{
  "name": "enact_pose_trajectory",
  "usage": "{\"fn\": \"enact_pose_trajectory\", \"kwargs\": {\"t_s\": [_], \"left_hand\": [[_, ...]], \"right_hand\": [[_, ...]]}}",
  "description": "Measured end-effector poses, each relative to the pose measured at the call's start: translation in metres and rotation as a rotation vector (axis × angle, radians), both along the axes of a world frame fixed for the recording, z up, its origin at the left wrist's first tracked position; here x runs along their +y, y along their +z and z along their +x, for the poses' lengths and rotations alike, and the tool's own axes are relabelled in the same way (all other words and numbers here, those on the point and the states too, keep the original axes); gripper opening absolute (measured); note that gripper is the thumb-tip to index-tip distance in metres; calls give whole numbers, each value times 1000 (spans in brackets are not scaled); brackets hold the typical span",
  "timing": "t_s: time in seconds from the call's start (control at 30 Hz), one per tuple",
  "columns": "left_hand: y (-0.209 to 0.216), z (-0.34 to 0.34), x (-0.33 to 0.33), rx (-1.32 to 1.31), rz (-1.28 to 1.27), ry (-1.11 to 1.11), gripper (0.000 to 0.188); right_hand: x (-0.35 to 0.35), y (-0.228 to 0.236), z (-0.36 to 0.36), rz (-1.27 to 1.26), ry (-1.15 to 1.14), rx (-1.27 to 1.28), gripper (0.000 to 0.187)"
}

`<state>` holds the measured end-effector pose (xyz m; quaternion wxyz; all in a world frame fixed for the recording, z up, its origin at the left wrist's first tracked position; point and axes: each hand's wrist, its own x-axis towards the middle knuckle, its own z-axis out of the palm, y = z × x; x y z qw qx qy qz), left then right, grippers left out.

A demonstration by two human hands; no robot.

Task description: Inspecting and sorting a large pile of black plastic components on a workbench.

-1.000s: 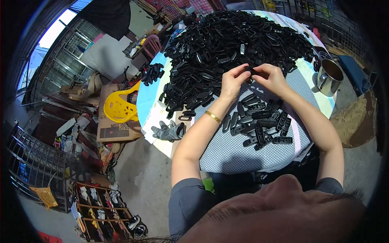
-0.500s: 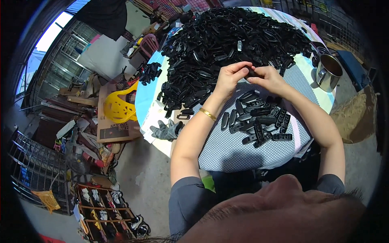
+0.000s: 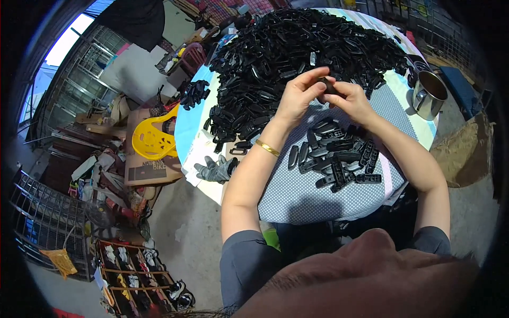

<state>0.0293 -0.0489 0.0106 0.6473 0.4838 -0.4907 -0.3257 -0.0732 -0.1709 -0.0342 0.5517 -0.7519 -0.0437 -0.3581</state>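
My left hand (image 3: 298, 96) and my right hand (image 3: 350, 100) meet above the round table (image 3: 297, 201), both pinching one small black plastic piece (image 3: 327, 85) between the fingertips. A gold bangle (image 3: 267, 148) circles my left wrist. Behind the hands lies a big heap of black plastic parts (image 3: 297, 47). Just in front of them, on the dotted cloth, sits a smaller group of black parts (image 3: 339, 153) laid side by side.
A steel mug (image 3: 428, 94) stands at the table's right edge. Grey gloves (image 3: 214, 169) hang off the left edge. A yellow plastic seat (image 3: 151, 139) on a cardboard box, clutter, wire racks and a shoe rack (image 3: 138, 270) fill the floor at left.
Both hands have lifted slightly and drawn closer together on the black piece; the view has shifted a little.
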Motion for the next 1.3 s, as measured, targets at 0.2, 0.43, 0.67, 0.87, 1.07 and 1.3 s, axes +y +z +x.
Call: {"fn": "enact_pose_trajectory", "kwargs": {"t_s": [0.2, 0.43, 0.67, 0.87, 1.07, 1.3], "left_hand": [[-13, -16, -7, -238, -55, 130, 25], [-14, -20, -9, -760, -289, 449, 17], [-12, -30, -5, -701, -215, 430, 14], [-14, -37, -4, -811, -193, 447, 17], [-9, -44, -3, -682, -187, 403, 17], [-38, -5, -17, -800, 55, 388, 22]], "right_hand": [[-15, -9, 1, 25, 62, 132, 15], [-20, -2, 0, 39, 126, -2, 45], [-12, 18, -13, 154, 481, 84, 68], [21, 20, -17, 443, 549, 70, 70], [27, 32, -26, 517, 578, 45, 60], [-69, 34, -17, -250, -223, 321, 27]]}}
